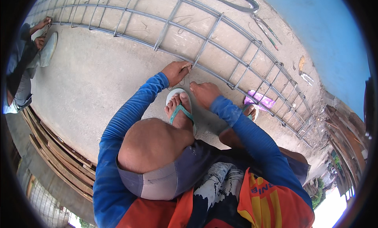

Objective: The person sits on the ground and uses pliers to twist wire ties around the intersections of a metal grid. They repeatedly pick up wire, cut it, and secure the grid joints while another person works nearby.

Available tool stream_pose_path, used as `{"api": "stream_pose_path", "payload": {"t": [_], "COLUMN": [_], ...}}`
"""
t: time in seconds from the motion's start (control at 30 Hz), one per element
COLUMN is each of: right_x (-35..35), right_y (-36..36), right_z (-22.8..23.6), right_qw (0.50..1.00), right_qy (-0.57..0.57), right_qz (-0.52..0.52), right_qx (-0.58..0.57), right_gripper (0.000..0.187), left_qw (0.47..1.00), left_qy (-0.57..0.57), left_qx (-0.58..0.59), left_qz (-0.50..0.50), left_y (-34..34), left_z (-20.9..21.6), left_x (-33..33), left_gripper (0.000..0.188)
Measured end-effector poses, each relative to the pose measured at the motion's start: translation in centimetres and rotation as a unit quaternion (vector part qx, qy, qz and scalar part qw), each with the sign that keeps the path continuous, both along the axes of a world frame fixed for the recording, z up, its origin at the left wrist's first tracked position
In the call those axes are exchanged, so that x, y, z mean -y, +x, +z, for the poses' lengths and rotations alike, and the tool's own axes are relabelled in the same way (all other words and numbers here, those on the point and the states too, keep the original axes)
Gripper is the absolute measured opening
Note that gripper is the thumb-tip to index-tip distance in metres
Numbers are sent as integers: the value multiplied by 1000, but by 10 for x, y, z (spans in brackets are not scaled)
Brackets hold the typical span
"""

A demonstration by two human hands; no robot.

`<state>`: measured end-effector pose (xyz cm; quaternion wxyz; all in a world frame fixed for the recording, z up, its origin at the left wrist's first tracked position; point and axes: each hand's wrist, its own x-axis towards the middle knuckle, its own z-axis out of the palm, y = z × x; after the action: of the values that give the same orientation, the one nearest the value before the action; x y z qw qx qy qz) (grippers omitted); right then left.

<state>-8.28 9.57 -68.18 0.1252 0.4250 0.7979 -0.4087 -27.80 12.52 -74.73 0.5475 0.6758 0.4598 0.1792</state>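
Observation:
A long steel rebar cage [168, 23] of lengthwise bars and square stirrups curves across the floor before me. My left hand [175, 74] is at its near lower bar, thumb and fingers pinched where a stirrup meets that bar. Thin tie wire [184, 81] hangs below these fingers, over my foot. Just to the right and nearer to me, my right hand [205, 94] is closed, apart from the cage. Whatever it may hold is hidden by the curled fingers.
A person's hand [41, 24] touches the cage's far left end. Beyond the cage lie a wire coil [246, 8], long-handled cutters [265, 31] and a yellow-handled tool [301, 65]. A purple packet [260, 100] lies by my right foot. Planks are stacked left [59, 153] and right [348, 137]; a blue wall [319, 27] rises at far right.

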Motion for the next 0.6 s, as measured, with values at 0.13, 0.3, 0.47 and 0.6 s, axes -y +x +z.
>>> {"api": "stream_pose_path", "payload": {"t": [0.13,0.3,0.47,0.6], "right_x": [3,8,16,5], "right_y": [8,16,29,30], "right_z": [-30,-62,-50,-12], "right_qw": [995,981,967,969], "right_qy": [87,133,160,131], "right_qz": [14,-111,-198,-172], "right_qx": [54,85,21,116], "right_gripper": [16,16,15,14], "left_qw": [998,995,991,986], "left_qy": [-8,17,80,24], "left_qx": [-25,-77,-107,-103], "left_qz": [-63,-53,27,129], "left_y": [-7,-6,6,19], "left_z": [15,22,18,14], "left_x": [-8,-6,10,24], "left_gripper": [22,25,28,27]}}
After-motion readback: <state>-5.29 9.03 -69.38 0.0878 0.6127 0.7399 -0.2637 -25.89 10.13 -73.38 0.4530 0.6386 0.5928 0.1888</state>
